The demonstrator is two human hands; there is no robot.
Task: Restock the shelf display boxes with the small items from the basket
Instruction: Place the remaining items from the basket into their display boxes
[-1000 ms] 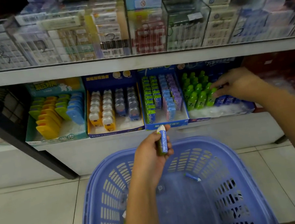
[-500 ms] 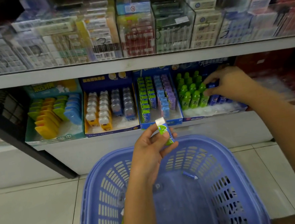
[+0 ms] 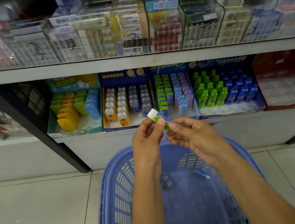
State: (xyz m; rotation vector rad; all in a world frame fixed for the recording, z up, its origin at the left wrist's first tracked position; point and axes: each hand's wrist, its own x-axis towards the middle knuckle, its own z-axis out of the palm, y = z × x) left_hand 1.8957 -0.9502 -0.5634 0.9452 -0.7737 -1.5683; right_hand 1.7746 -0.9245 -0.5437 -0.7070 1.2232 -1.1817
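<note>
Left hand: raised over the basket; thumb and fingers pinch the green item near its middle.
Right hand: just beside the left; thumb and fingertips pinch the item's lower end.
Green item: one, white-capped, tilted with the cap up and to the left; held by both hands in front of the lower shelf edge.
Basket: one, blue, slotted, on the near floor beneath both forearms.
Basket contents: two visible, a small blue item at right and a dark, blurred item at left, apart from each other.
Display boxes: four in a row on the lower shelf, from left: teal box, orange-sided box, blue box, bottle box with green and blue bottles.
Red box: one, far right.
Upper shelf: clear cases of packs, too blurred to count.
</note>
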